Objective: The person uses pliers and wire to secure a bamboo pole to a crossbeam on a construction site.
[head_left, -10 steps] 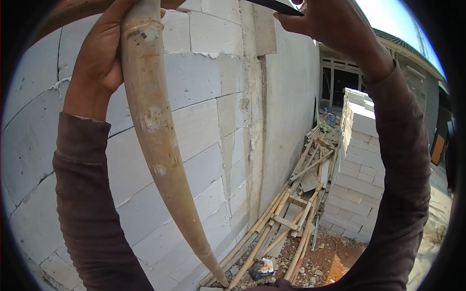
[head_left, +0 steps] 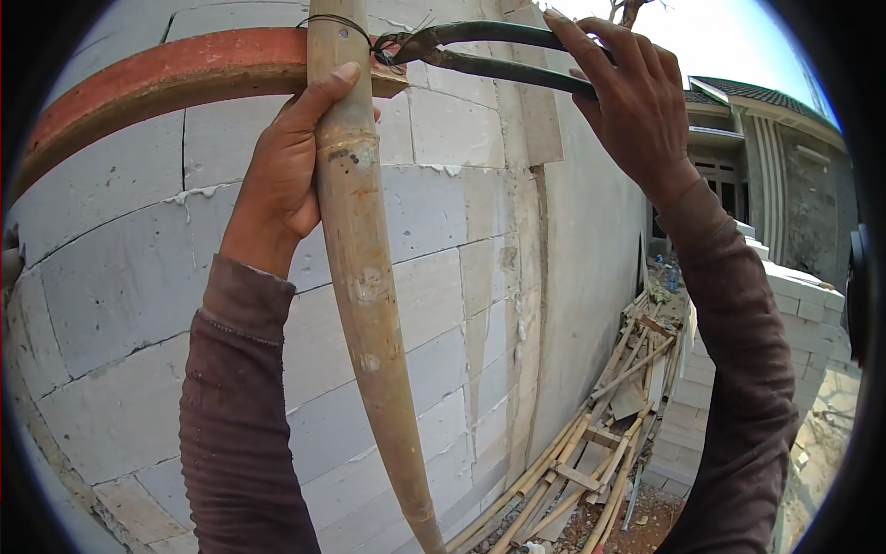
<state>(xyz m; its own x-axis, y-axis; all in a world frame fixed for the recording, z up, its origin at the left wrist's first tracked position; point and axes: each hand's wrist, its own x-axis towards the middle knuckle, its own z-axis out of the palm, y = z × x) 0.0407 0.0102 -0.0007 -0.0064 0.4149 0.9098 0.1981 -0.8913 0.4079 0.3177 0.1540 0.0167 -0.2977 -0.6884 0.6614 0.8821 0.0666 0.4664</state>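
Observation:
An upright bamboo pole (head_left: 374, 305) stands in front of the block wall, with my left hand (head_left: 300, 152) wrapped round it near the top. Behind the pole runs a reddish wooden beam (head_left: 185, 69); its cut end shows just right of the pole. A loop of thin dark wire (head_left: 343, 18) goes round the pole at the beam. My right hand (head_left: 628, 92) grips the dark handles of a pair of pincers (head_left: 498, 51). The handles are spread somewhat, and the jaws are at the wire's twisted ends beside the pole.
A wall of pale lightweight blocks (head_left: 120, 277) fills the left and middle. Bamboo poles and wooden scraps (head_left: 591, 462) lie along its foot. At the right rise stacked white blocks (head_left: 784, 323), with a tile-roofed house (head_left: 784, 157) behind.
The view has tilted up and shifted left, bringing the beam, wire and pincers' jaws into sight. Both hands now appear lower in the picture; the left still holds the pole.

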